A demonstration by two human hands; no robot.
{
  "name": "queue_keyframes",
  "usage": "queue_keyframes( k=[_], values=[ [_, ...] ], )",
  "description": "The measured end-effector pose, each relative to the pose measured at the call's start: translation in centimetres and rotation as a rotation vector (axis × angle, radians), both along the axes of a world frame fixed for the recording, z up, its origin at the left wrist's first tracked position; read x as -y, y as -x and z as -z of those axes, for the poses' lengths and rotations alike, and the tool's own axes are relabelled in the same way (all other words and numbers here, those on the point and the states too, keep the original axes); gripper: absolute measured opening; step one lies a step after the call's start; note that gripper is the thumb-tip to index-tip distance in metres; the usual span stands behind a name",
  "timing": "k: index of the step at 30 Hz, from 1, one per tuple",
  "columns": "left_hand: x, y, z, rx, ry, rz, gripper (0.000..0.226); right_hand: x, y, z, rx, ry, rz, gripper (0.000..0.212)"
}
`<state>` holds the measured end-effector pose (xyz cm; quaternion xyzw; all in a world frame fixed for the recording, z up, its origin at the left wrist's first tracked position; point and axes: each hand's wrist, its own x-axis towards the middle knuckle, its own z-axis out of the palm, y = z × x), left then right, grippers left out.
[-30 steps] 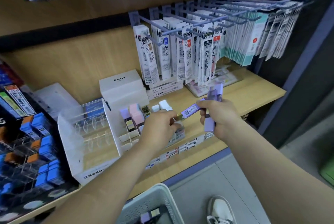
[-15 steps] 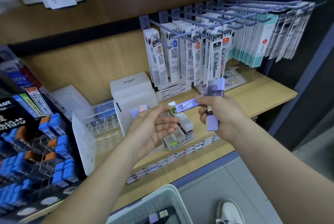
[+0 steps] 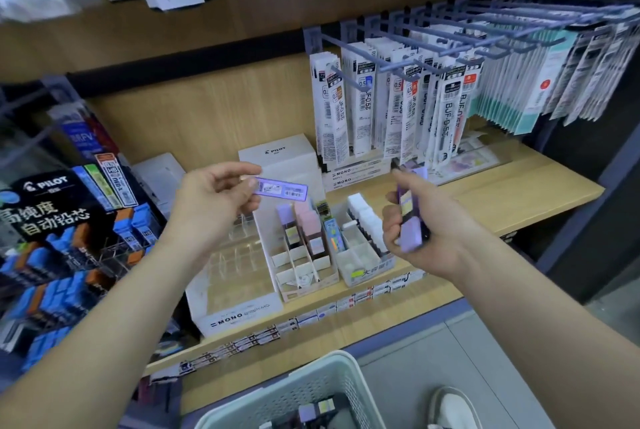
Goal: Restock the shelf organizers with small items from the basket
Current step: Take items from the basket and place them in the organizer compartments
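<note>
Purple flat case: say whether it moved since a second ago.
Yes. The purple flat case went left, from right of the white PILOT box to in front of it, into the left hand.

PILOT: white box (image 3: 277,151), 10 o'clock. MONO: flat boxes (image 3: 356,174), 2 o'clock; clear organizer (image 3: 239,316) front, 7 o'clock. PILOT, 高纯度 自动铅芯: black display (image 3: 45,200), 9 o'clock. JF-0.5, BJF-0.5: hanging refill packs (image 3: 341,106), 1 o'clock.
</note>
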<state>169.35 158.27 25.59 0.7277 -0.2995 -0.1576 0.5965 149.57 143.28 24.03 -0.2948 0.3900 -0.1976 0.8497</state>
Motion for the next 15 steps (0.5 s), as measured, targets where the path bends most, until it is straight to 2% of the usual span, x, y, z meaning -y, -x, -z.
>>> queue_keyframes(
  k=[4, 7, 11, 15],
  values=[
    [-0.3, -1.1, 0.3, 0.106, -0.093, -0.071, 0.011, -0.4, -0.7, 0.0, 0.12, -0.101, 0.027, 0.013],
    [-0.1, -1.1, 0.9, 0.207, -0.15, -0.076, 0.013, -1.1, -1.2, -0.4, 0.107, -0.013, -0.026, 0.007],
    [-0.1, -1.3, 1.5, 0.392, -0.274, -0.046, 0.016, -1.8, -1.5, -0.5, 0.072, 0.164, -0.1, 0.014],
    [0.7, -1.1, 2.9, 0.485, -0.343, -0.028, 0.013, -2.1, -1.7, -0.3, 0.065, 0.237, -0.105, 0.013]
  ],
)
